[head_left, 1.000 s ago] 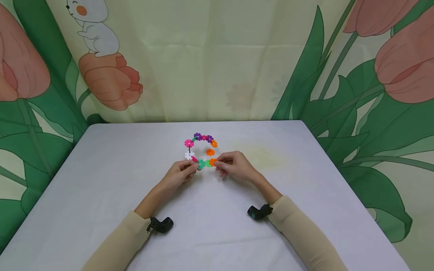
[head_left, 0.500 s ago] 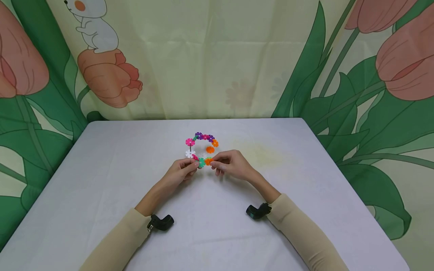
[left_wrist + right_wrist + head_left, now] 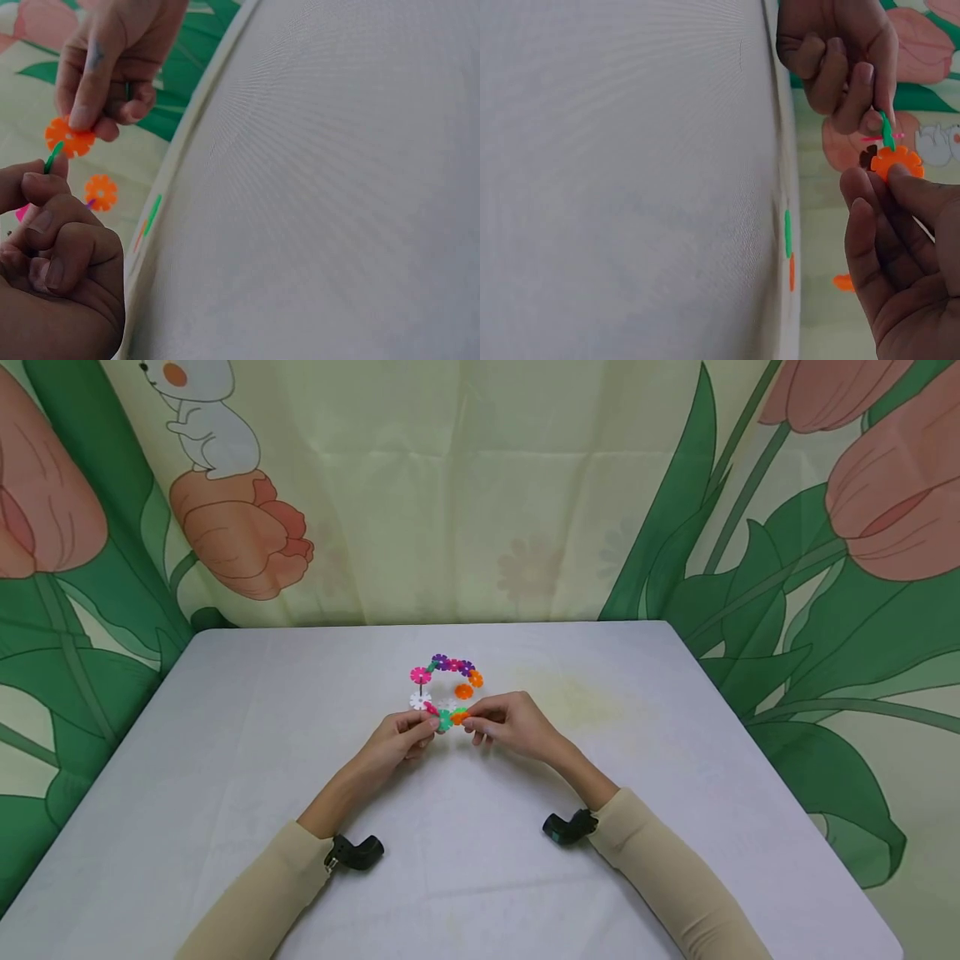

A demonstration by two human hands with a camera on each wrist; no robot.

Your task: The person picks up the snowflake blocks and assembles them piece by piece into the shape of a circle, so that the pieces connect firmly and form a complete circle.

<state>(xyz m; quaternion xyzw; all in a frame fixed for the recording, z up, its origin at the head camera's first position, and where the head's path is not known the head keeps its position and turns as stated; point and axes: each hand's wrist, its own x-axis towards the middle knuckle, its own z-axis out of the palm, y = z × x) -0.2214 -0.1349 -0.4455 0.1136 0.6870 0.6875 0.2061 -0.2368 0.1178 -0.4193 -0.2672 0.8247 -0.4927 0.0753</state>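
A chain of interlocking flower-shaped plastic discs (image 3: 453,665) curves in an open ring over the table in the head view, in purple, pink, orange, white and green. My left hand (image 3: 397,739) pinches the near left end by a green disc (image 3: 446,720), seen edge-on in the left wrist view. With thumb and fingertips, my right hand (image 3: 517,725) holds an orange disc (image 3: 897,162). Its notched edge meets the green disc (image 3: 887,131) in the right wrist view. The fingertips of both hands are close together.
A loose orange disc (image 3: 464,692) lies inside the ring, with a white disc (image 3: 449,703) near it. A light green disc (image 3: 787,232) lies flat on the white-covered table (image 3: 480,860). Behind the table's far edge hangs a printed curtain (image 3: 465,510).
My right hand has moved slightly left, bringing the orange disc from beside the light green one up against the green disc. The orange disc has turned more edge-on. My left hand stays nearly still.
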